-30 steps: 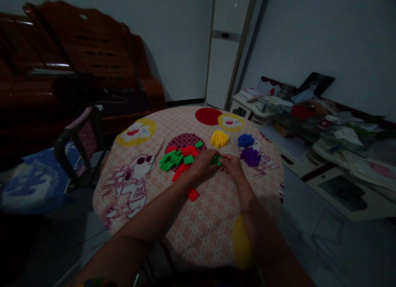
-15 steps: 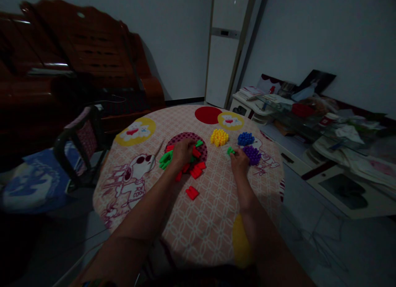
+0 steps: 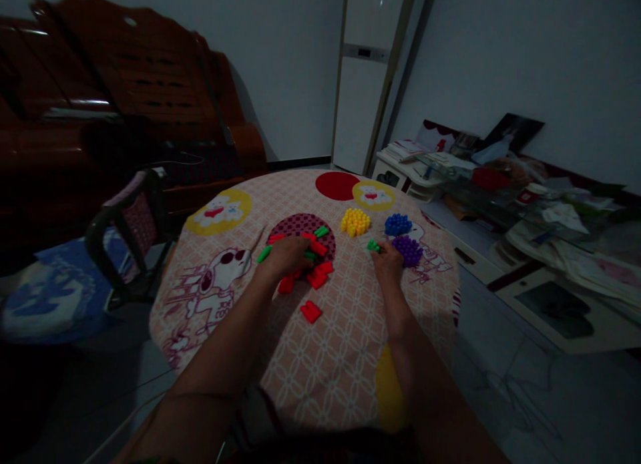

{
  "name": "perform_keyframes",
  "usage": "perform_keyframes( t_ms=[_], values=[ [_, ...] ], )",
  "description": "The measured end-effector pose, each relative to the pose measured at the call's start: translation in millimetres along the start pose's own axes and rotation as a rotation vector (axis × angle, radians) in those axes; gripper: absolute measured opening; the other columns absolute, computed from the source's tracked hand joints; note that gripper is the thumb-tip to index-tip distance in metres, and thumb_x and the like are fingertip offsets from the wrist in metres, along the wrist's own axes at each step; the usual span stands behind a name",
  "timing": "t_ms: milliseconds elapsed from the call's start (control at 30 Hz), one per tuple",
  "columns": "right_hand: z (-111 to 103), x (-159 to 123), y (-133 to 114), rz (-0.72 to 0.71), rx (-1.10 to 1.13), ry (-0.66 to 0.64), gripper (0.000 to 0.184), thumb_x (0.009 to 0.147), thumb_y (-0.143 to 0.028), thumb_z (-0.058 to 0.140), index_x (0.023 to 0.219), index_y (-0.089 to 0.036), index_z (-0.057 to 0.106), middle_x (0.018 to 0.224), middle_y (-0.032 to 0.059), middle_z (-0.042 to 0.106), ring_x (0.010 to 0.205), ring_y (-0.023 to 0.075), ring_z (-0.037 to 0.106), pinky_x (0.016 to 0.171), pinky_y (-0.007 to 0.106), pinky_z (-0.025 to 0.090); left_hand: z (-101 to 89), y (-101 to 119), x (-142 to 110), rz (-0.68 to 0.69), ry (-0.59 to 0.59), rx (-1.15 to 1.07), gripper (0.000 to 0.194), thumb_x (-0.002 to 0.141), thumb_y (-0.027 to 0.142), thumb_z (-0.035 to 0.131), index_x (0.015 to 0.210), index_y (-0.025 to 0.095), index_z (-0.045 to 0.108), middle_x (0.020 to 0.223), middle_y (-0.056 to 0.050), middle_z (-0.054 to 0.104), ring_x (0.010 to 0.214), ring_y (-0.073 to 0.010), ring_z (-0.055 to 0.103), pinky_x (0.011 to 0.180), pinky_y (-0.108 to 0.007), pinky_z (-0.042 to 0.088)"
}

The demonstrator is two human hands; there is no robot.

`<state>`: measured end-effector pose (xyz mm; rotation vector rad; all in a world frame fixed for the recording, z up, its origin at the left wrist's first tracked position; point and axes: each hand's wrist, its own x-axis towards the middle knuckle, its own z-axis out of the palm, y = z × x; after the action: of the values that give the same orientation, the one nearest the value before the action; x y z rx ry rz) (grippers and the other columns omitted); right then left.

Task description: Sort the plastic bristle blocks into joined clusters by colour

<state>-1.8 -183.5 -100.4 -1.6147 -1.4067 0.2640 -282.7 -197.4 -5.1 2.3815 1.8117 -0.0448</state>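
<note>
My left hand [image 3: 290, 254] is over a loose pile of red plastic blocks [image 3: 320, 274] and green plastic blocks [image 3: 264, 254], fingers curled down among them. A green piece shows by its fingertips; whether they grip it is hidden. My right hand [image 3: 388, 262] pinches a small cluster of joined green blocks [image 3: 373, 246] just above the cloth. Close to it sits a cluster of purple blocks [image 3: 406, 251], with a blue cluster [image 3: 398, 224] behind and a yellow cluster [image 3: 355, 222] to the left. One red piece [image 3: 310, 311] lies apart, nearer me.
A patterned cloth [image 3: 320, 370] covers the round table. A chair [image 3: 130, 230] stands at its left, with a wooden sofa [image 3: 150, 83] behind. Along the right wall, a low cabinet [image 3: 535, 304] carries papers and clutter. A tall white unit [image 3: 363, 110] fills the back corner.
Both hands were together at the green cluster. They have parted: my left hand moved left onto the pile, my right hand carried the green cluster slightly right. Lately the left hand shifted slightly within the pile.
</note>
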Motion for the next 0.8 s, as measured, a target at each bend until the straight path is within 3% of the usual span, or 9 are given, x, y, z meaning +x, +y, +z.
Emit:
perform_keyframes(
  t_ms=[133,267,400,567,800],
  values=[
    [1,0,2,-0.006,0.017,0.008,0.02,0.073,-0.02,0.066,0.092,-0.021,0.074,0.086,0.0044,0.076,0.078,0.0204,0.069,0.078,0.03,0.052,-1.7,1,-2,-0.005,0.078,-0.102,0.038,0.079,0.023,0.073,0.117,0.021,0.072,0.11,-0.011,0.077,0.102,-0.0278,0.071,0.084,-0.032,0.051],
    [2,1,4,0.001,-0.002,0.014,0.019,0.073,-0.019,0.065,0.089,-0.021,0.075,0.084,0.0049,0.076,0.075,0.0204,0.069,0.075,0.03,0.052,-4.0,22,3,0.04,0.227,-0.3,0.028,0.088,0.021,0.065,0.114,0.015,0.072,0.104,-0.011,0.077,0.093,-0.0241,0.071,0.086,-0.033,0.052],
    [2,1,4,-0.009,0.019,0.022,0.018,0.072,-0.019,0.065,0.087,-0.022,0.075,0.083,0.0043,0.076,0.074,0.0201,0.068,0.074,0.03,0.052,5.3,64,25,0.112,0.2,-0.414,0.034,0.087,0.019,0.065,0.12,0.015,0.071,0.1,-0.009,0.078,0.09,-0.0205,0.071,0.087,-0.03,0.053],
    [-2,1,0,0.005,0.053,0.014,0.017,0.069,-0.019,0.065,0.084,-0.022,0.074,0.076,0.0031,0.074,0.071,0.0205,0.068,0.071,0.03,0.053,24.8,110,59,0.088,0.2,-0.382,0.034,0.086,0.018,0.063,0.118,0.014,0.074,0.111,-0.014,0.077,0.104,-0.0254,0.071,0.092,-0.032,0.053],
    [-8,0,-7,0.036,0.071,-0.034,0.033,0.067,-0.015,0.057,0.093,-0.018,0.077,0.082,0.0055,0.077,0.077,0.0225,0.072,0.075,0.029,0.054,34.1,124,66,0.158,0.133,-0.477,0.04,0.078,0.026,0.073,0.117,0.015,0.073,0.109,-0.011,0.077,0.1,-0.0252,0.071,0.088,-0.03,0.054]
  ],
)
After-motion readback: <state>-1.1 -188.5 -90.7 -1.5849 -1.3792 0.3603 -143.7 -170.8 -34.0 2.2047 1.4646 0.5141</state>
